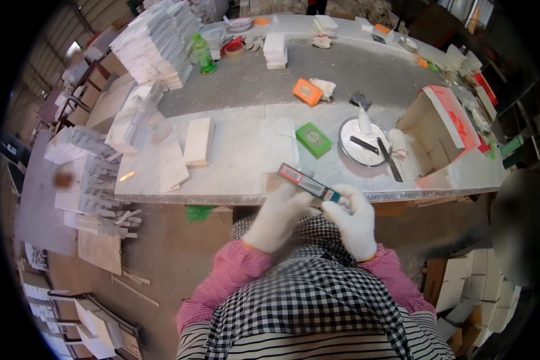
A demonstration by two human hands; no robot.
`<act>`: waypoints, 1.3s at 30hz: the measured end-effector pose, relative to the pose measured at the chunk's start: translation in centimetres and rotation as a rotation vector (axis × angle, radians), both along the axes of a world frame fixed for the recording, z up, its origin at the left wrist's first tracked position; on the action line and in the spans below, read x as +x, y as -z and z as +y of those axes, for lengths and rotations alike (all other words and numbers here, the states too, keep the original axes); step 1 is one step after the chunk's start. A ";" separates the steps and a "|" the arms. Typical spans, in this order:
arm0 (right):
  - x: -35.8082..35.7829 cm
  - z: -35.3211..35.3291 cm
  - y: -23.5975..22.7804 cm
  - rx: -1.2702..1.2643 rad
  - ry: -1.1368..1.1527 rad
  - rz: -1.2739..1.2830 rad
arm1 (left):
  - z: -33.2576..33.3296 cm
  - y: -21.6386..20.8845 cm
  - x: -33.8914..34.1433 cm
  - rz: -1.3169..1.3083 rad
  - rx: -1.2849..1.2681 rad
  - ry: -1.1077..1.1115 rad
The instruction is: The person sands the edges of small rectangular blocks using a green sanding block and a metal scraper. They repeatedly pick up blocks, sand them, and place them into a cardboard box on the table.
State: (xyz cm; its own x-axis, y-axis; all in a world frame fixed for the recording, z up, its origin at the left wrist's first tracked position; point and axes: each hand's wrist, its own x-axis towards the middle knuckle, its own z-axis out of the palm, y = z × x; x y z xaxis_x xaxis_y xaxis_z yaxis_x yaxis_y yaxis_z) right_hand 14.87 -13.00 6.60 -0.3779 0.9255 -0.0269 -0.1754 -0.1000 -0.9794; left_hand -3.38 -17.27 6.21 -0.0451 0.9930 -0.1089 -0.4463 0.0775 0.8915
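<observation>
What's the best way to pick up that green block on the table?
Probably by its two long edges, from above: the green block lies flat and slantwise on the table, its top uncovered, so pinching across its narrower width seems easiest.

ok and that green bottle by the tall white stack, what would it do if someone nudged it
The green bottle would probably tip if nudged near its cap, being tall and narrow. Once down, its rounded sides could let it roll. It looks like see-through plastic, so it might give slightly under the fingers.
</observation>
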 end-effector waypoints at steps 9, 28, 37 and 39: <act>0.0 0.9 -1.6 0.222 -0.035 -0.404 | -1.7 -2.0 -0.8 -0.152 -0.273 0.094; -2.2 2.6 2.7 -0.114 -0.356 -0.182 | 0.4 -0.2 -0.1 -0.100 -0.172 -0.074; 0.3 5.0 0.3 -0.113 -0.360 -0.268 | -0.5 -0.7 -5.0 0.026 -0.314 0.060; 0.3 4.9 0.3 -0.151 -0.365 -0.235 | -0.5 -0.7 -4.8 0.181 -0.357 0.162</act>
State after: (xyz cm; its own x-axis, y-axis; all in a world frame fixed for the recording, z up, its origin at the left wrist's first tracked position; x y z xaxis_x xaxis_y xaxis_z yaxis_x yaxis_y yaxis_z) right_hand 15.20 -8.10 6.25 -0.6460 0.7120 -0.2752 0.1235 -0.2583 -0.9581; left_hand -8.22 -17.76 6.89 0.0587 0.8902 -0.4517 -0.2420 0.4516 0.8587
